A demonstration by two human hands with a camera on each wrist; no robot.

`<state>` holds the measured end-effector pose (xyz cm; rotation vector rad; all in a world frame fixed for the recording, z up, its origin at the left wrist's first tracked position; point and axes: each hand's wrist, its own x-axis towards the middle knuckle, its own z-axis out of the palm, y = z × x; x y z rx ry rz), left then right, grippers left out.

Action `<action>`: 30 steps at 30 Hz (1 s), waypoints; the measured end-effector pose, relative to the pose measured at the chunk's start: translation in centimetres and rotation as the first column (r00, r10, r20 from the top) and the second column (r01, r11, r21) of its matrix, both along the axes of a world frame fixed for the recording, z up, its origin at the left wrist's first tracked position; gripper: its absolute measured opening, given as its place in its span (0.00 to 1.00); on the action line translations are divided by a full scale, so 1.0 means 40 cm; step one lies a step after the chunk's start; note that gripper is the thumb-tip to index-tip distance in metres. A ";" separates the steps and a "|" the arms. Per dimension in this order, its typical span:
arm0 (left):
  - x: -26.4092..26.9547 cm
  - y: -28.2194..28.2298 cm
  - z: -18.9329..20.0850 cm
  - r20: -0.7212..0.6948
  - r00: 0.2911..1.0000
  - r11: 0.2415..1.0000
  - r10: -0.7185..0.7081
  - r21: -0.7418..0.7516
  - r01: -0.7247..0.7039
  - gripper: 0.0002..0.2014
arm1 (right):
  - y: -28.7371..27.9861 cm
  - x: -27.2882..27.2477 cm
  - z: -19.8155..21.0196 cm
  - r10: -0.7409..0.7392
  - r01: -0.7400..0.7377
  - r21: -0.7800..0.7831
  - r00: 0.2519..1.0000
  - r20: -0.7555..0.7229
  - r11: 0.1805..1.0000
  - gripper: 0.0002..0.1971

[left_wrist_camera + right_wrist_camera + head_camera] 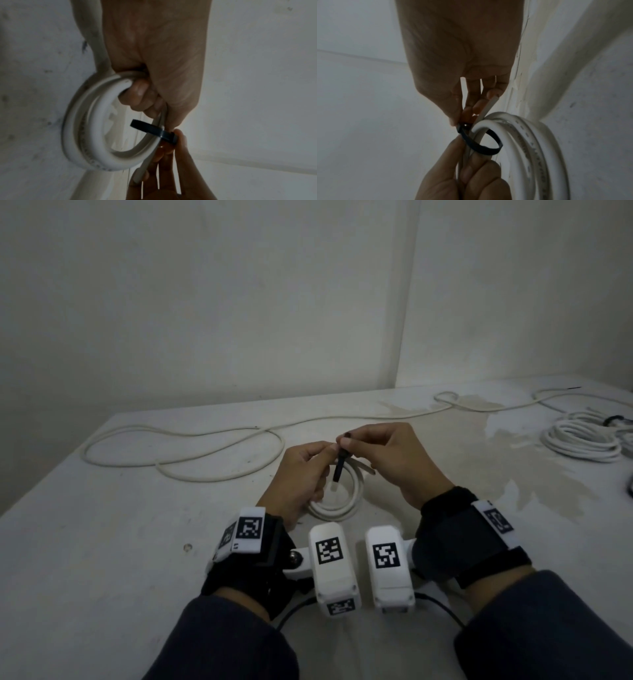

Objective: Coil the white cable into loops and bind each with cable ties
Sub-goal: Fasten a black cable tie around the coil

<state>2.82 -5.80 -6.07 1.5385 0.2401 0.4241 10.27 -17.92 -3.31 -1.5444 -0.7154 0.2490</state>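
A small coil of white cable (337, 508) stands upright on the table, held at its top by my left hand (327, 451), whose fingers curl round the strands. A black cable tie (339, 469) loops round the coil's top; its tail hangs down inside the ring. My right hand (346, 440) pinches the tie's head. In the left wrist view the coil (89, 135) hangs from my curled fingers, with the tie (152, 129) across it. The right wrist view shows the tie loop (481, 147) round the strands (530, 148), which sit loosely inside it.
The rest of the white cable (185, 446) snakes across the white table (137, 542) to the left and back right. A bigger white coil (582, 440) lies at the right edge. Walls stand behind the table.
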 end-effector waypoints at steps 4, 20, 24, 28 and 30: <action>0.002 -0.016 -0.001 -0.041 0.994 0.995 -0.097 0.022 0.098 0.15 | 0.001 0.033 -0.015 -0.270 0.277 0.051 0.956 -0.116 0.960 0.03; 0.043 -0.004 -0.029 -0.081 0.961 0.964 0.263 0.064 -0.259 0.16 | 0.004 -0.005 0.004 0.181 -0.040 0.338 0.900 -0.397 0.940 0.08; 0.037 0.007 -0.029 -0.089 0.982 0.984 0.169 -0.035 -0.173 0.15 | -0.001 0.007 0.001 0.187 -0.022 0.377 0.894 -0.407 0.926 0.05; 0.026 0.003 -0.019 -0.093 0.996 0.995 0.007 -0.100 -0.017 0.13 | -0.007 0.011 -0.013 -0.019 0.027 0.092 0.996 -0.087 0.995 0.08; 0.016 -0.004 -0.013 -0.088 0.995 0.997 -0.051 -0.054 0.046 0.10 | -0.009 0.017 -0.020 -0.069 0.073 0.074 0.996 -0.063 0.995 0.07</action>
